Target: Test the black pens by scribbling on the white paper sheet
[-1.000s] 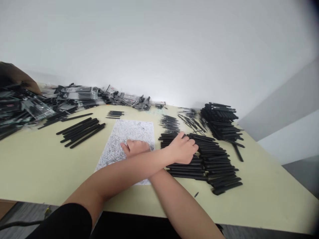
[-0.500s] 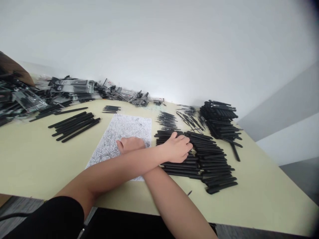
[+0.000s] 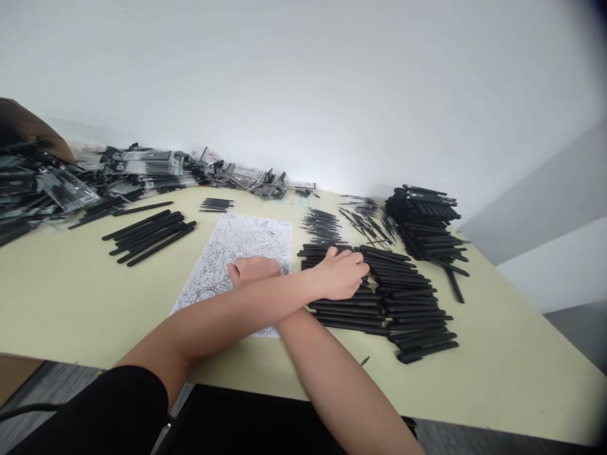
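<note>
My arms are crossed over the pale yellow table (image 3: 71,303). My left hand (image 3: 342,274) reaches to the right and lies on a flat pile of black pens (image 3: 403,303), its fingers bent down over the pens. My right hand (image 3: 253,268) rests to the left on a scribbled sheet of paper (image 3: 241,243). Its fingers are curled under, and what they hold is hidden by my left forearm.
A row of black pens (image 3: 149,235) lies at the left. Bagged pens (image 3: 137,167) are heaped along the back wall and far left. A tall stack of black pens (image 3: 424,221) stands at the back right, with thin refills (image 3: 322,226) beside it. A small bundle (image 3: 215,204) lies behind the paper.
My left hand has slid a little to the left over the pen pile. The right hand stays on the paper. The view has shifted slightly.
</note>
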Motion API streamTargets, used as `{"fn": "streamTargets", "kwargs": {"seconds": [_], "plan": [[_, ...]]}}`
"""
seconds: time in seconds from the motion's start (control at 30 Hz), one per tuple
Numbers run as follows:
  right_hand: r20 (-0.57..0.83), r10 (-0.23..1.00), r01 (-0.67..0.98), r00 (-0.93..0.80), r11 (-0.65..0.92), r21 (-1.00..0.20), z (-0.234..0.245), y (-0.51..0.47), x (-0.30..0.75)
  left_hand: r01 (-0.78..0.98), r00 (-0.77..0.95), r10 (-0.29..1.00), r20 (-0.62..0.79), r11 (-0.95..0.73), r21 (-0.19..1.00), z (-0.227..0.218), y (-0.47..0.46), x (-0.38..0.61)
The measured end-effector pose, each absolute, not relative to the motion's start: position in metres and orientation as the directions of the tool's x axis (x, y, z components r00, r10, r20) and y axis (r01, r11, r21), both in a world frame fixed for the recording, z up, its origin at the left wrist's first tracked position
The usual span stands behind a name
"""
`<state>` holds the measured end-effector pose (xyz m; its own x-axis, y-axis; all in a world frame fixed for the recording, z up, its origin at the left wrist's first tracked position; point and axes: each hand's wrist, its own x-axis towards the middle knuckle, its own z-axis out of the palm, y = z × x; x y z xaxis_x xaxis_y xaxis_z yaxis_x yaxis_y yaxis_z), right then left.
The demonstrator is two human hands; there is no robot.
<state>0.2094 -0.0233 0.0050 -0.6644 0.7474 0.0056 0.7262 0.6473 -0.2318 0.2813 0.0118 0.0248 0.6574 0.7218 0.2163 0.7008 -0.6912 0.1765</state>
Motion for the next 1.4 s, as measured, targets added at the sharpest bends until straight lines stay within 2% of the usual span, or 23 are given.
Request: {"fn": "streamTargets", "kwargs": {"seconds": [0.7,0.97,1.27,1.4], "plan": [[0.041,0.771,0.747,-0.636,0.627,-0.221,0.01,-0.029,0.211,0.669,0.708,0.678,0.196,-0.733,0.119,0.014,0.014,0.285],[-0.036,0.765,0.752,-0.644,0.623,-0.217,0.012,-0.028,0.212,0.626,0.735,0.643,0.213,-0.765,0.149,0.003,0.023,0.286],[-0.034,0.757,0.742,-0.653,0.63,-0.23,0.015,-0.029,0.213,0.611,0.728,0.619,0.294,-0.781,0.13,0.013,0.016,0.284],[-0.03,0.761,0.747,-0.648,0.626,-0.222,0.013,-0.029,0.212,0.612,0.726,0.634,0.267,-0.773,0.169,0.015,0.017,0.286]]}}
